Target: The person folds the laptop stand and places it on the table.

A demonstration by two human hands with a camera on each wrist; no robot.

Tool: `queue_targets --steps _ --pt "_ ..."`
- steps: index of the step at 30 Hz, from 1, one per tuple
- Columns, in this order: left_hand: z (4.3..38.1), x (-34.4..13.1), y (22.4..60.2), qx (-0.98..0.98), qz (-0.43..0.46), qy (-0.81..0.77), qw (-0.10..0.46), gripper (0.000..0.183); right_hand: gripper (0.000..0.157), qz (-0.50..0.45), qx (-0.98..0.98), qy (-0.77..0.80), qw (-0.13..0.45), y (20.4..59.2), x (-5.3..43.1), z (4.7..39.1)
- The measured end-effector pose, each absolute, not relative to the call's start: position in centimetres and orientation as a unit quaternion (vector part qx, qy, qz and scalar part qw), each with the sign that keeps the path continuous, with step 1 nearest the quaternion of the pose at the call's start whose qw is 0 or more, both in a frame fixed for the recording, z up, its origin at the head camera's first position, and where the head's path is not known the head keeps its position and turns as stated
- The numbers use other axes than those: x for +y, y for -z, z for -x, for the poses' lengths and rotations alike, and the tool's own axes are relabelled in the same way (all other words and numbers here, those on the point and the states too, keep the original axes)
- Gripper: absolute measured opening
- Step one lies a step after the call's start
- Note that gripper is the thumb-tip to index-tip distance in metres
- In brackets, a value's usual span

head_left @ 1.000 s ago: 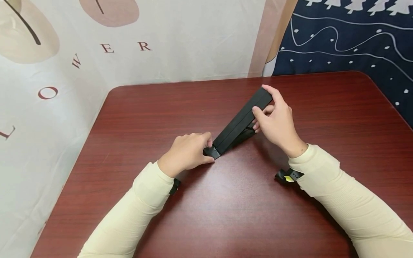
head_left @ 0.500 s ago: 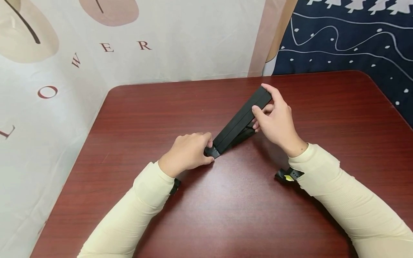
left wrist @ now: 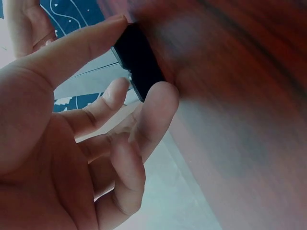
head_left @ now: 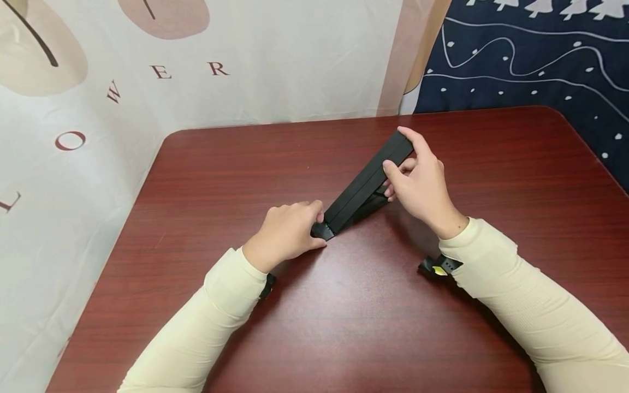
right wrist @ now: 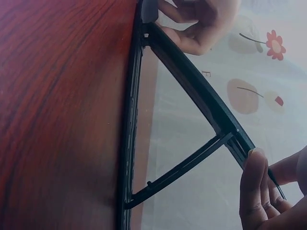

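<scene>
A black folding stand point(head_left: 363, 183) is spread into a wedge on the table, its long upper arm slanting up to the right. Seen from the right wrist, a thin strut point(right wrist: 180, 171) joins this arm to the base bar point(right wrist: 128, 120) lying on the tabletop. My left hand point(head_left: 287, 232) pinches the low hinged end between thumb and fingers; that dark end point(left wrist: 144, 67) also shows in the left wrist view. Around the raised end, my right hand point(head_left: 422, 188) has its index finger over the tip, its thumb on the near edge and other fingers curled underneath.
The reddish-brown wooden table point(head_left: 221, 169) reaches back to a pale printed cloth point(head_left: 295, 60). A dark blue cloth point(head_left: 521, 60) with white trees hangs at the right. A strapped black device point(head_left: 434, 268) sits at the right wrist.
Both hands and the stand keep nearly the same pose throughout. Only a slight shift of the head view is visible.
</scene>
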State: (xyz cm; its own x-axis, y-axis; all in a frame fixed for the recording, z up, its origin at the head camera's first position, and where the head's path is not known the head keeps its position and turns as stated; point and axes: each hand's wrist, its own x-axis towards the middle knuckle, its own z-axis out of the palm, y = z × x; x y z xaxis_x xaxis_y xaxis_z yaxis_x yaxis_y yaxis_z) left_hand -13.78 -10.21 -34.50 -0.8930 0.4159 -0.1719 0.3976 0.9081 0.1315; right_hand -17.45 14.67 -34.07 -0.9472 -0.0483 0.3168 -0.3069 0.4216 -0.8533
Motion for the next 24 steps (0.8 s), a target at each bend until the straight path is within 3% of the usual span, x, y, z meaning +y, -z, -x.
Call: queue_targets --steps 24 --pt "14.03 -10.38 34.29 0.975 -0.191 -0.049 0.104 0.039 0.061 -0.114 -0.832 -0.532 0.105 33.55 14.77 17.41"
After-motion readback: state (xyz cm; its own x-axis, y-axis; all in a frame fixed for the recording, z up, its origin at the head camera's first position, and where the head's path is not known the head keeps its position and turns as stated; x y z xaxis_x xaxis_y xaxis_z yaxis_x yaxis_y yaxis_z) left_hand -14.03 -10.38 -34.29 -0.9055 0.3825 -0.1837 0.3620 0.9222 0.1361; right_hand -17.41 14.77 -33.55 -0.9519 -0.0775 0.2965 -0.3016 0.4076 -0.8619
